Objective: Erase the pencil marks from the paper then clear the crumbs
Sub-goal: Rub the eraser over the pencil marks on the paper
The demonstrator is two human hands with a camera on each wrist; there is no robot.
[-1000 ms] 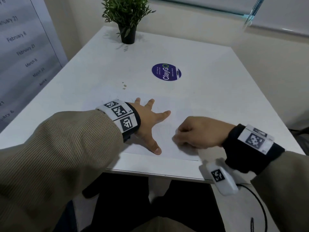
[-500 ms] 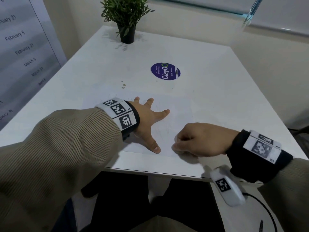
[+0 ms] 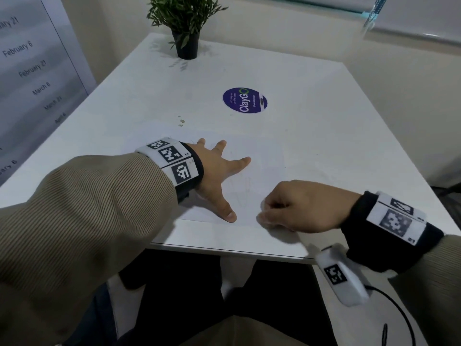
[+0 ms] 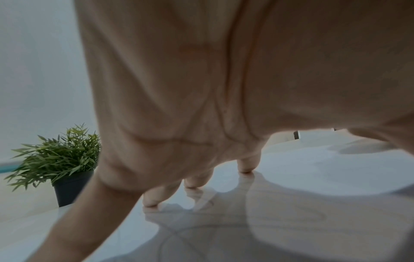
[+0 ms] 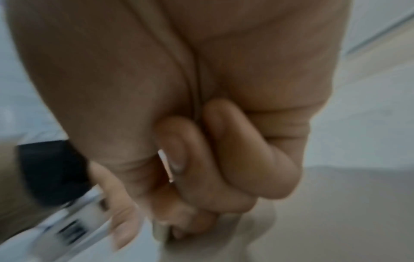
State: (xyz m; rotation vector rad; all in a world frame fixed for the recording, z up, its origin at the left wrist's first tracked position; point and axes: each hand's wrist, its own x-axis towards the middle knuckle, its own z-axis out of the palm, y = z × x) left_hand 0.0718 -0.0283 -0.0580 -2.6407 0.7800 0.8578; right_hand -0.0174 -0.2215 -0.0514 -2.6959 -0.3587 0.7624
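A white sheet of paper [image 3: 264, 156] with faint pencil marks [image 3: 245, 193] lies at the near edge of the white table [image 3: 311, 78]. My left hand [image 3: 222, 173] rests flat on the sheet's left part, fingers spread and fingertips [image 4: 152, 203] pressing down. My right hand [image 3: 294, 206] is curled at the sheet's near right part, its fingertips down on the paper. In the blurred right wrist view the right hand [image 5: 201, 159] pinches a small pale eraser [image 5: 161, 231] against the surface. The head view hides most of the eraser under the fingers.
A potted plant [image 3: 185, 26] stands at the table's far edge. A round purple sticker [image 3: 245, 100] lies mid-table, beyond the paper. A few small brownish bits [image 3: 181, 120] sit on the table just past my left hand. A wall calendar [image 3: 30, 71] hangs to the left.
My right hand has slid a little toward the near edge of the paper, the wrist drifting right. The left hand has stayed pressed on the sheet.
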